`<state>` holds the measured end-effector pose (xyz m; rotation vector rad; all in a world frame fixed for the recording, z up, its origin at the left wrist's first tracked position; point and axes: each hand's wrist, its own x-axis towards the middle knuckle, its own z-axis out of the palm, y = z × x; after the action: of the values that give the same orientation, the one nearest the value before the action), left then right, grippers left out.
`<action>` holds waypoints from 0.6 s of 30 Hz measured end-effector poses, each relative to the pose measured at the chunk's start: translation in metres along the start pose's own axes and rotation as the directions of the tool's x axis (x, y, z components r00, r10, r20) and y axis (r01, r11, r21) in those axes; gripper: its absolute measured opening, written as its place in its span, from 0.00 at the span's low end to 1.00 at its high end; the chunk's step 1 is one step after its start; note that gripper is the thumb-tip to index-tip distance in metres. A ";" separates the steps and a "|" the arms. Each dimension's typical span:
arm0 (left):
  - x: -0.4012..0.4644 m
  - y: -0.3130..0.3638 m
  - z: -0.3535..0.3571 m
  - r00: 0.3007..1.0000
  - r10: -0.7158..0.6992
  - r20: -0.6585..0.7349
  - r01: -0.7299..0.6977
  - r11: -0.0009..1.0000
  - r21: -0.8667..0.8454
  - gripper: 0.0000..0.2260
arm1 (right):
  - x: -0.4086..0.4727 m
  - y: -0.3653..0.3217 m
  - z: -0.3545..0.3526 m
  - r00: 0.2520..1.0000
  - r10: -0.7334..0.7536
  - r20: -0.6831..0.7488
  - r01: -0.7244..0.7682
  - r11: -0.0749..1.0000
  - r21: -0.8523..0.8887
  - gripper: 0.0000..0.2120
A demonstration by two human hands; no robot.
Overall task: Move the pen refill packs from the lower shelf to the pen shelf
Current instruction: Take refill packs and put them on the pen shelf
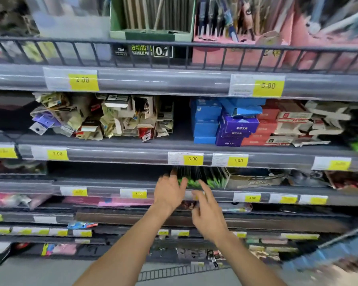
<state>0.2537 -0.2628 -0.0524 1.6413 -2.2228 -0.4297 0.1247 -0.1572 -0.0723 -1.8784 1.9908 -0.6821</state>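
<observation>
Your right hand point(210, 213) hangs spread, gripping nothing. Your left hand point(170, 193) reaches, fingers straight, touching the dark-and-green refill packs point(203, 178) just beyond.

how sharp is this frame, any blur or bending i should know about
Head view: motion blur smears the edges and the left hand reaching the green-and-black packs; mid-shelf blue boxes and the 3.00 tag read clearly; wide-angle lens bows the shelf rails; even lighting.

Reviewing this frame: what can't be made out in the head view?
- Left hand: fingertips motion-blurred against the dark and green packs; contact unclear.
- Right hand: blurred, covers a price tag.
- The packs: print unreadable, tops hidden under the shelf edge.
- Lower shelves: smeared by motion.
</observation>
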 end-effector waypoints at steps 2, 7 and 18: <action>0.008 0.005 -0.005 0.997 -0.064 0.043 0.070 0.985 -0.157 0.18 | 0.003 -0.006 -0.001 0.998 0.064 -0.023 -0.063 0.997 0.036 0.19; 0.017 0.018 -0.004 0.973 -0.177 0.146 0.217 0.920 -0.326 0.18 | 0.006 -0.019 -0.011 0.987 0.158 -0.013 -0.157 0.985 0.076 0.22; 0.037 0.003 -0.013 0.806 -0.463 0.370 0.566 0.418 -0.710 0.28 | -0.016 -0.035 -0.025 0.961 0.216 -0.173 -0.189 0.969 0.160 0.22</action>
<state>0.2468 -0.2978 -0.0357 1.6921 -1.1195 -1.4827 0.1419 -0.1393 -0.0344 -1.5512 2.1492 -0.9453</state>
